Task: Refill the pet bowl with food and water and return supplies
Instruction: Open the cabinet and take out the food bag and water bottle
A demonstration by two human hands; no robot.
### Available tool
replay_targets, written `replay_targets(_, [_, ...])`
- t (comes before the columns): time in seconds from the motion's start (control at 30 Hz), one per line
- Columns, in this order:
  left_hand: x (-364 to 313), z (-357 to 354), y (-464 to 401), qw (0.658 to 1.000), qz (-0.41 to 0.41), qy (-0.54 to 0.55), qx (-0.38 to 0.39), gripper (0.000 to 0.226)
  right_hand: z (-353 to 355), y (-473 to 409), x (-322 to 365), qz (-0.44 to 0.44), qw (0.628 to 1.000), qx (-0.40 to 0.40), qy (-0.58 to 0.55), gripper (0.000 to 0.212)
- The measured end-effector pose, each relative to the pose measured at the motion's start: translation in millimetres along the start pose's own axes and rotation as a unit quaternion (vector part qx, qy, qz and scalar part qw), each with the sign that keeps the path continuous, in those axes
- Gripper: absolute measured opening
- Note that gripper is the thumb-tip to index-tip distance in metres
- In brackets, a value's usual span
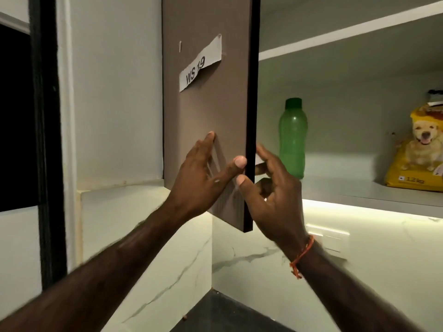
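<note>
Brown door (pixel 206 111) stands ajar; left hand (pixel 201 173) flat on its face, right hand (pixel 268 188) pinching its edge. Green bottle (pixel 292 137) on shelf (pixel 359 188), smooth, rigid: take mid-body. Yellow bag (pixel 419 149) far right, floppy, probably heavy: grasp near top.

both hands (pixel 203 173) (pixel 271 188) hold the open cabinet door (pixel 206 111) (green bottle (pixel 292 137), dog food bag (pixel 419 149) inside).

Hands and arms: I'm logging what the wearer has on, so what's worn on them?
Both forearms are bare, with no sleeves in view. The right hand has a thin orange thread bracelet tied at the wrist, its knotted ends hanging loose. The left hand shows no ring, watch or glove.
</note>
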State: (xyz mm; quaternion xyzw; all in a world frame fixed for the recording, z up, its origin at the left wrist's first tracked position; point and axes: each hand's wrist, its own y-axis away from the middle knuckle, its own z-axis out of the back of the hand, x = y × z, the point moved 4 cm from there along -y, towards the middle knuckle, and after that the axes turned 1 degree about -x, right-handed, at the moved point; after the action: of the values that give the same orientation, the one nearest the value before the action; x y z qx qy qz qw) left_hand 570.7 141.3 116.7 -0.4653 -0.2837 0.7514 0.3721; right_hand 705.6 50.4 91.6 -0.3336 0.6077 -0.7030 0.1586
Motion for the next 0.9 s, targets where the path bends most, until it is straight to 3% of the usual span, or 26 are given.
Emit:
replay_targets(0.1, [-17.8,22.4,14.7,0.998,0.038,0.039,-0.023,0.117,-25.1,11.2,10.8,0.012,0.996,0.01,-0.083,0.031])
replay_targets(0.3, [-21.0,79.2,28.5,0.997,-0.013,0.023,-0.07,0.099,-89.2,23.3,33.5,-0.011,0.977,0.081,-0.197,0.041])
replay_targets(0.53, [16.2,148.2,44.9,0.994,0.006,0.089,-0.064,0.079,-176.2,21.4,36.2,-0.052,0.968,0.179,-0.17,0.063])
replay_targets(0.67, [48.3,189.8,50.5,0.989,0.031,0.101,-0.099,0.076,-226.4,22.8,37.7,-0.021,0.971,0.212,-0.113,0.071])
replay_targets(0.77, [73.6,221.4,52.0,0.986,0.04,0.057,-0.152,0.076,-259.4,30.8,51.0,0.004,0.967,0.244,-0.075,0.084])
replay_targets(0.9, [107.7,256.1,53.2,0.963,0.021,-0.125,-0.237,0.093,-301.2,44.6,62.3,0.009,0.953,0.3,-0.039,0.103])
